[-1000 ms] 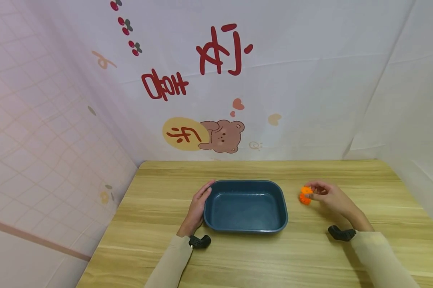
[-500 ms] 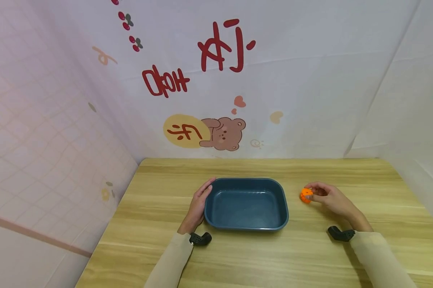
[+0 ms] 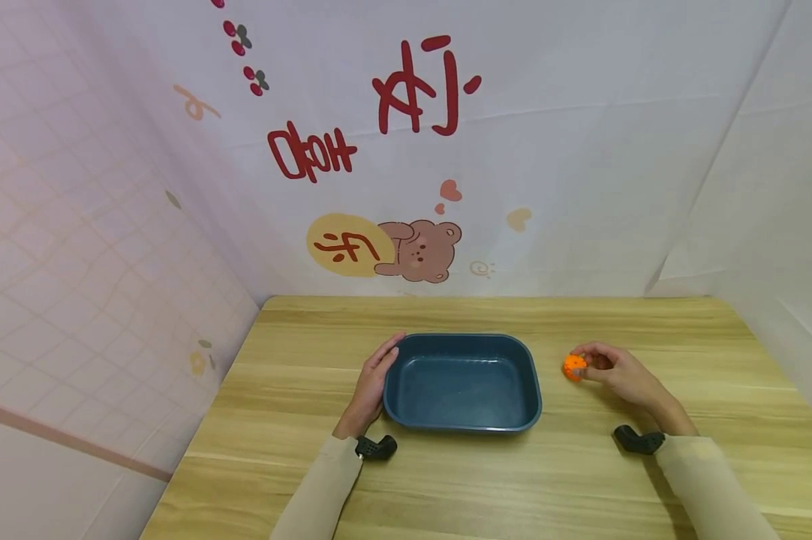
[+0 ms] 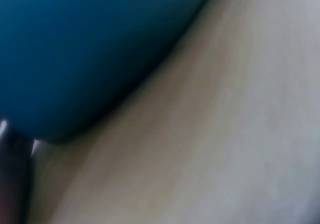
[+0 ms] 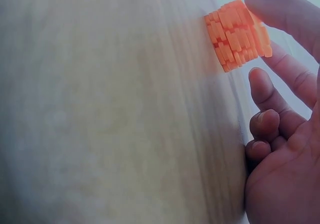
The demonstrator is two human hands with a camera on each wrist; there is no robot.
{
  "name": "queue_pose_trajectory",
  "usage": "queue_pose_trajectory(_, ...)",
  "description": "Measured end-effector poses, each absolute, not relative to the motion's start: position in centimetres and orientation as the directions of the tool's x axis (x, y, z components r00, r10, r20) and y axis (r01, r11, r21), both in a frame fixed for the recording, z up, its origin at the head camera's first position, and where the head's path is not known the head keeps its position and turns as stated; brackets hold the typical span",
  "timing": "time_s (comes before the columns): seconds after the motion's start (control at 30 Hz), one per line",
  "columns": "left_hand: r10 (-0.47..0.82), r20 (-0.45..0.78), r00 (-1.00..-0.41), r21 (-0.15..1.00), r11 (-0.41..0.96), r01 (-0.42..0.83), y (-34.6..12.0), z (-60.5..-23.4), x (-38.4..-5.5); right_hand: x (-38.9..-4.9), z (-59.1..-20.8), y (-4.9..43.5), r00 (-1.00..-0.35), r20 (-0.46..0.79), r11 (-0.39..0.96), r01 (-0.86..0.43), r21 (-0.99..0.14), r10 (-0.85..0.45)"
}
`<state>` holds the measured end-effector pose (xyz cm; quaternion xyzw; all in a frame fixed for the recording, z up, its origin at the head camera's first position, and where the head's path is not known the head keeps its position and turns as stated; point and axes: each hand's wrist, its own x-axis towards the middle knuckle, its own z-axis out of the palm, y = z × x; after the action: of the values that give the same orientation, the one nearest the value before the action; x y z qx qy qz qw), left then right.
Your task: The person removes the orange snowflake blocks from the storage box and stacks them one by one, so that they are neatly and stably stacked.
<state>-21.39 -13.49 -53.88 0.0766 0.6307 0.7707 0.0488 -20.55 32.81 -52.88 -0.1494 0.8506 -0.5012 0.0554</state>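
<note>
A small stack of orange toothed, gear-like plastic pieces (image 3: pixel 573 367) stands on the table to the right of a dark teal rectangular tray (image 3: pixel 461 430). My right hand (image 3: pixel 622 375) pinches the top of the stack between thumb and forefinger. In the right wrist view the toothed layers (image 5: pixel 235 36) sit one on another, and the other fingers are curled loosely below, away from it. My left hand (image 3: pixel 371 386) lies along the tray's left outer wall, fingers extended near the rim. The left wrist view shows the tray's blurred teal wall (image 4: pixel 75 58) close up.
The wood-grain table (image 3: pixel 446 487) runs back to a white printed cloth wall (image 3: pixel 581 165), with another cloth side (image 3: pixel 95 262) on the left. Black wrist-worn devices sit at both cuffs, the left one (image 3: pixel 377 448) close to the tray's front left corner.
My right hand has lowered the upper orange gear-like piece onto the lower one, so they now sit together as a stack. The left hand and tray stay in place; the head view tilted slightly.
</note>
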Motion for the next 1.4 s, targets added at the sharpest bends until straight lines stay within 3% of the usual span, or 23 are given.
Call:
queue_pose_trajectory(1.13, 0.187, 0.041, -0.982, 0.982, -0.187, 0.005, -13.4, -54.0, -21.4, -20.5, -53.1, 33.0, -0.947, 0.045, 0.484, -0.203, -0.851, -0.317)
queue_pose_trajectory(1.4, 0.240, 0.021, -0.970, 0.972, -0.232, -0.036, -13.8, -53.4, -21.7, -19.9, -51.2, 33.4, -0.956, 0.048, 0.620, -0.225, -0.752, -0.289)
